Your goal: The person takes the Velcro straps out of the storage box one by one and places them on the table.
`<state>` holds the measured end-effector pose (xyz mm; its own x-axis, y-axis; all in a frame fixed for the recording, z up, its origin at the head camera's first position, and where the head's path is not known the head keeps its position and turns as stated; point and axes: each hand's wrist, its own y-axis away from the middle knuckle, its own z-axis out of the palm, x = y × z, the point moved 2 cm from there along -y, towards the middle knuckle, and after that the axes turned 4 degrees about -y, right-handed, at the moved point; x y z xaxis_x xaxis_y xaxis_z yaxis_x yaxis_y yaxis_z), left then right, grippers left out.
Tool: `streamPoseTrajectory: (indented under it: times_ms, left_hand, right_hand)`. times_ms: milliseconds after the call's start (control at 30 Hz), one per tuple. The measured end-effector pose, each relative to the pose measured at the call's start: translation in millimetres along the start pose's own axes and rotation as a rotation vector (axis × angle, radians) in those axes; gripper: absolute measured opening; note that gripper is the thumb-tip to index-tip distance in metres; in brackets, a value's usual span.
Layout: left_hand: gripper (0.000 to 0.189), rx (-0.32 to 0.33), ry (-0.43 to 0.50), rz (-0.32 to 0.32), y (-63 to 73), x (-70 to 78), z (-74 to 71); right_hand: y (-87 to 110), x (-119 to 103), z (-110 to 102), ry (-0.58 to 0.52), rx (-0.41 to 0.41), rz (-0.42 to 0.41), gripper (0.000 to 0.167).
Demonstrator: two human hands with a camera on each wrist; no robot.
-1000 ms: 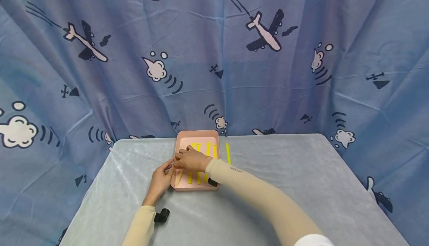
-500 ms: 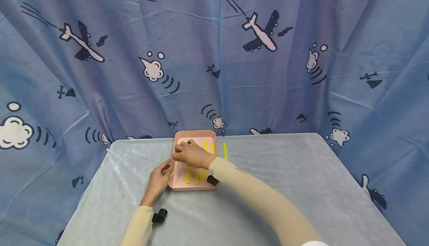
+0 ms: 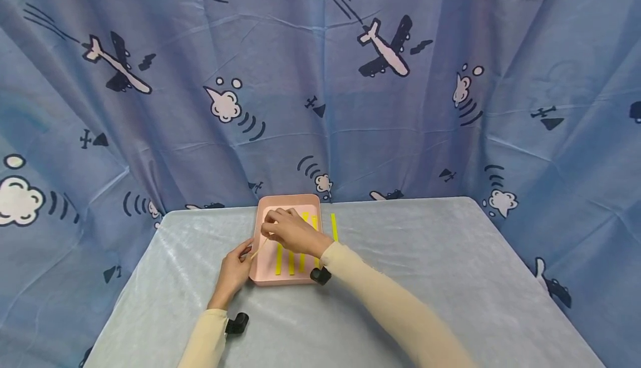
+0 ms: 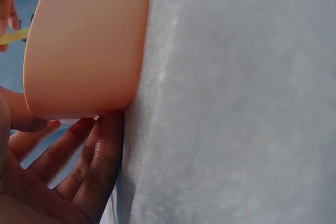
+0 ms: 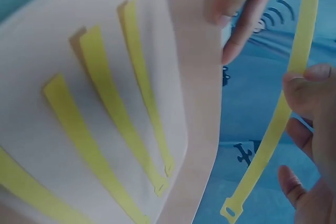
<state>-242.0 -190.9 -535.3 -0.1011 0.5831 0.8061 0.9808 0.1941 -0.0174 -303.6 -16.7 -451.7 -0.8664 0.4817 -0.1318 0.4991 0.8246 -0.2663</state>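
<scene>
A shallow pink tray (image 3: 264, 282) stands at the back of the table. My left hand (image 3: 232, 270) holds its left side, the thumb by the rim and the fingers against the outer wall (image 4: 86, 51), reaching down near the base. My right hand (image 3: 295, 231) is over the tray, pinching a yellow hook-and-loop cable tie (image 5: 269, 145) between thumb and finger. This tie's slotted head hangs free at the lower end, and the strap slants toward my left hand in the head view. Several more yellow cable ties (image 5: 118, 114) lie side by side in the tray.
One more yellow strip (image 3: 334, 226) lies on the pale grey tablecloth (image 3: 430, 256), just right of the tray. A blue curtain (image 3: 280, 84) printed with planes hangs right behind the table's back edge.
My right hand has moved from the tray's left edge up and rightward, lifting the cable tie off the tray. My left hand stays at the tray's side. The head view has shifted slightly.
</scene>
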Motion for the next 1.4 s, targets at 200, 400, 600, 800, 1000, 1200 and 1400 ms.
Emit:
streamPoseTrajectory:
  times_ms: [200, 400, 600, 800, 1000, 1200, 1400]
  left_hand:
    - [0.045, 0.003, 0.024, -0.001, 0.4, 0.2, -0.6]
    - [0.043, 0.007, 0.019, 0.002, 0.6, 0.0, -2.5]
    - [0.043, 0.007, 0.015, 0.018, 0.5, 0.0, -1.7]
    - [0.042, 0.013, 0.02, 0.018, -0.7, -0.9, -0.8]
    - [0.043, 0.017, 0.017, 0.01, -1.5, -2.7, -0.4]
    - [0.043, 0.015, 0.013, 0.02, -1.6, -1.7, 0.3]
    - [0.043, 0.018, 0.027, 0.019, 0.5, -1.8, -0.1]
  right_hand:
    - [11.9, 2, -4, -0.053, 0.087, 0.021, 0.004]
    - [20.3, 4, -6, -0.142, 0.165, 0.036, 0.003]
    - [23.6, 4, -12, -0.186, 0.237, 0.046, 0.006]
    - [25.5, 2, -21, -0.209, 0.316, 0.029, 0.008]
    - [28.3, 5, -24, -0.297, 0.409, -0.005, 0.012]
    - [33.7, 9, -30, -0.382, 0.443, 0.049, 0.012]
    - [38.3, 13, -31, -0.505, 0.454, 0.121, 0.005]
